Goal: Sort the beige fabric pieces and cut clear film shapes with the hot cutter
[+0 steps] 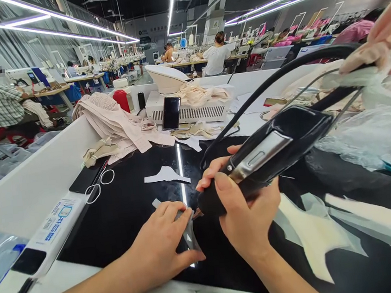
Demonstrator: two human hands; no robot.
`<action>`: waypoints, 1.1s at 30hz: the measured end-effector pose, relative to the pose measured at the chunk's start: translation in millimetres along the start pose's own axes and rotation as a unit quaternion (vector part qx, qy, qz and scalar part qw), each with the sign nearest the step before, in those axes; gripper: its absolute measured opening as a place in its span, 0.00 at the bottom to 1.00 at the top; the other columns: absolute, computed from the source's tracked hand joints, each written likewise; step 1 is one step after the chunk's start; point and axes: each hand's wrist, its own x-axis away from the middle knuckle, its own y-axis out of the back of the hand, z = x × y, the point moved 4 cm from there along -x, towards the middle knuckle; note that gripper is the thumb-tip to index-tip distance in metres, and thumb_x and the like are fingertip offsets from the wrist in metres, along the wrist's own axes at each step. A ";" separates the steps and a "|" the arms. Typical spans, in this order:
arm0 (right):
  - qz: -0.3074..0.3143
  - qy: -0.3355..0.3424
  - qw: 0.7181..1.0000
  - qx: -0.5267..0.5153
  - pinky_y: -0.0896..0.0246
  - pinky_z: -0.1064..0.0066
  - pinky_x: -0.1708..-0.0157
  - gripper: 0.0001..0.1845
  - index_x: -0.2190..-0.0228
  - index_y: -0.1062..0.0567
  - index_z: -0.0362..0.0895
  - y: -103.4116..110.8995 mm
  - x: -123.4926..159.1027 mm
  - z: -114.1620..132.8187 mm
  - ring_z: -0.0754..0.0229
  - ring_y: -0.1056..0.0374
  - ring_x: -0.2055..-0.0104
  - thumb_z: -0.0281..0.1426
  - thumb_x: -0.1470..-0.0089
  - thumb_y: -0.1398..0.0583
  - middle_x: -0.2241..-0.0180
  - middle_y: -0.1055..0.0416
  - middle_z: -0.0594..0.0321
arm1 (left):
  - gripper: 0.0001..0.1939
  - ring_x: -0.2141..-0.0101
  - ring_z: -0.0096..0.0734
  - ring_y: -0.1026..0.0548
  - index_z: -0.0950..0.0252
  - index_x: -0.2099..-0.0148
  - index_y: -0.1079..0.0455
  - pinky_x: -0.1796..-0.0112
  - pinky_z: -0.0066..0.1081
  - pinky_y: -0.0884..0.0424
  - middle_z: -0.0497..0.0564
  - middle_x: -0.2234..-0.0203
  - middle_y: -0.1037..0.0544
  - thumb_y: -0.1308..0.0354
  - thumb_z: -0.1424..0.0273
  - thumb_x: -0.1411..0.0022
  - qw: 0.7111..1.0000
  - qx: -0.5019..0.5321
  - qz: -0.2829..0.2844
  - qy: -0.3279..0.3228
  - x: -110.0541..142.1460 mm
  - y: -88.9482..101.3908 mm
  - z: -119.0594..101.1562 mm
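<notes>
My right hand point(248, 215) is wrapped round a black handheld power tool point(259, 158) with a silver plate on its side. The tool slants down to the left, and its narrow tip ends close to the fingers of my left hand point(159, 239). My left hand lies palm down with its thumb spread, its fingertips on a thin greyish, see-through cut piece point(190, 235) on the black glossy work surface point(120, 224). Just beyond lies a white cut piece point(166, 174). Part of the greyish piece is hidden under my fingers.
A black hose point(265, 81) arches from the tool to the upper right. Pale fabric strips point(119, 119), a phone point(171, 113) and a vented white box point(202, 113) stand at the back. Cream cut pieces point(311, 237) and clear plastic point(363, 147) lie right, a white-and-blue box point(58, 221) left.
</notes>
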 end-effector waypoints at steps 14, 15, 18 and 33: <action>-0.002 0.001 1.000 0.005 0.30 0.68 0.72 0.19 0.58 0.34 0.48 2.6 1.9 -2.2 0.63 0.30 0.75 0.33 0.48 0.33 0.70 0.28 0.70 | 0.35 0.42 0.49 0.37 0.64 0.36 0.38 0.40 0.50 0.37 0.58 0.41 0.35 0.34 0.58 0.42 1.000 0.017 0.007 -0.001 3.0 0.2 0.6; -0.002 -0.002 1.000 0.005 0.30 0.68 0.72 0.19 0.58 0.34 0.48 2.1 2.2 -2.0 0.63 0.30 0.75 0.33 0.48 0.33 0.70 0.28 0.70 | 0.35 0.42 0.49 0.37 0.64 0.36 0.39 0.40 0.50 0.37 0.58 0.41 0.35 0.34 0.58 0.41 1.000 0.017 0.008 0.000 3.1 0.4 0.4; -0.004 -0.006 1.000 0.011 0.30 0.68 0.73 0.20 0.58 0.35 0.48 0.9 2.8 -2.5 0.63 0.31 0.76 0.32 0.49 0.33 0.70 0.28 0.70 | 0.36 0.41 0.49 0.38 0.64 0.35 0.39 0.40 0.50 0.38 0.58 0.40 0.35 0.35 0.58 0.41 1.000 0.019 0.012 0.002 3.3 0.6 0.1; 0.017 -0.009 1.000 -0.010 0.29 0.67 0.73 0.19 0.55 0.33 0.47 3.4 14.0 3.1 0.62 0.31 0.74 0.31 0.46 0.33 0.69 0.28 0.68 | 0.38 0.40 0.50 0.39 0.66 0.34 0.40 0.39 0.50 0.38 0.59 0.39 0.36 0.34 0.58 0.42 1.000 0.024 0.017 0.001 3.3 1.3 0.5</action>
